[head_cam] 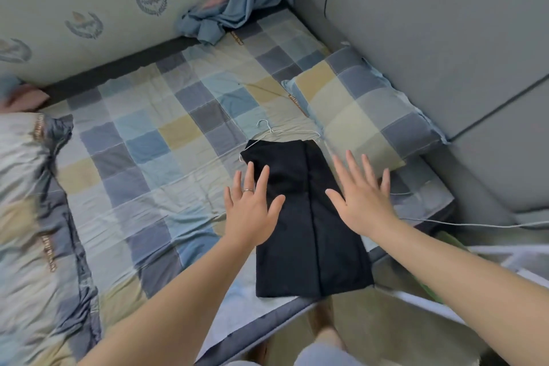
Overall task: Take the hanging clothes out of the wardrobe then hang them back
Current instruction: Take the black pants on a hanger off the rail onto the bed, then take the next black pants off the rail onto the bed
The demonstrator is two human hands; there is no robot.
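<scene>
Black garment (309,217) on hanger (269,131) lies between left hand (252,208) and right hand (364,202), both spread flat, gripping nothing; long axis runs away from person, hook at far end.

Matt black cloth garment (309,217), thin white wire hanger (269,131), creased checked cotton-like bedsheet (154,142)

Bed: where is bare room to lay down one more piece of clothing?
The widest bare sheet lies between the bunched quilt and the black garment with its hanger. Another patch runs up to the blue curtain, beside the pillow. Crowded: the near right corner, with garment, pillow, left hand, right hand and white cable.
</scene>
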